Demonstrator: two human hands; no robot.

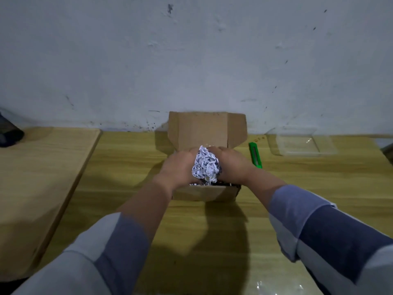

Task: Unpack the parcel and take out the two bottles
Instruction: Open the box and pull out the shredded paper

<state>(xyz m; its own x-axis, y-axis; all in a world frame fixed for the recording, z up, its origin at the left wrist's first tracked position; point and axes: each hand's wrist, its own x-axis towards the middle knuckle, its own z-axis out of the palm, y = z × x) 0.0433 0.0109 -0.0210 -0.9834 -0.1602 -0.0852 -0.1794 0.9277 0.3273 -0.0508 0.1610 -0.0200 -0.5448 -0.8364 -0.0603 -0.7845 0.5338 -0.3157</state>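
Note:
A brown cardboard parcel box point(204, 193) stands in the middle of the wooden table with its lid point(204, 128) folded up at the back. My left hand point(176, 169) and my right hand point(234, 166) press from both sides on a wad of shredded white paper filling point(205, 166), held just above the box opening. More shreds show at the box's near rim. No bottle is visible; the inside of the box is hidden by my hands and the paper.
A green utility knife point(255, 155) lies just right of the box. A clear plastic tray point(302, 143) sits at the back right. A second table point(38, 177) adjoins on the left with a dark object point(9, 133) on it. A wall stands close behind.

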